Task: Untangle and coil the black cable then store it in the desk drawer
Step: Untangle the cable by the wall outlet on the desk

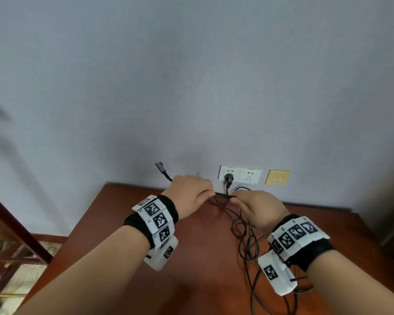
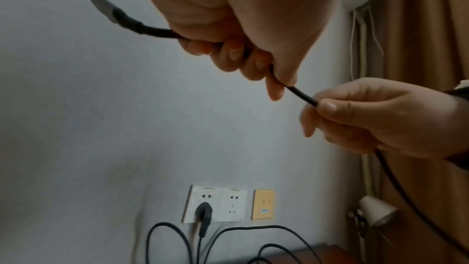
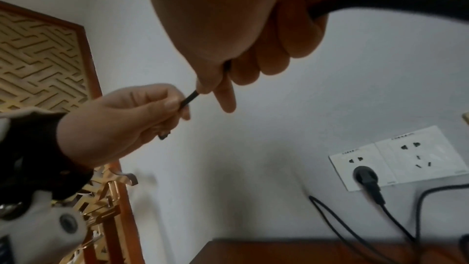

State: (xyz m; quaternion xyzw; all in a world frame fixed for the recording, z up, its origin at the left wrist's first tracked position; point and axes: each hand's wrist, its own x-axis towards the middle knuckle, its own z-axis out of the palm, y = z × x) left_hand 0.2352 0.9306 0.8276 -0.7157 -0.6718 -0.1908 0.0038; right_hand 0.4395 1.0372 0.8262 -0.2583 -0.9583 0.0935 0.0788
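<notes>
Both hands grip the black cable (image 1: 223, 195) above the desk (image 1: 127, 223), holding a short stretch straight between them.

Left hand (image 1: 189, 196) has its fingers curled round the cable near one end, and the grey connector (image 1: 160, 168) sticks out past it toward the wall. Right hand (image 1: 259, 209) pinches the cable between thumb and forefinger just beside the left, the remaining length passing through its palm. From there the cable hangs in tangled loops onto the brown desk. Behind, a separate black plug (image 1: 228, 178) sits in the white wall socket (image 1: 229, 172), next to a yellow plate (image 1: 278, 177).
</notes>
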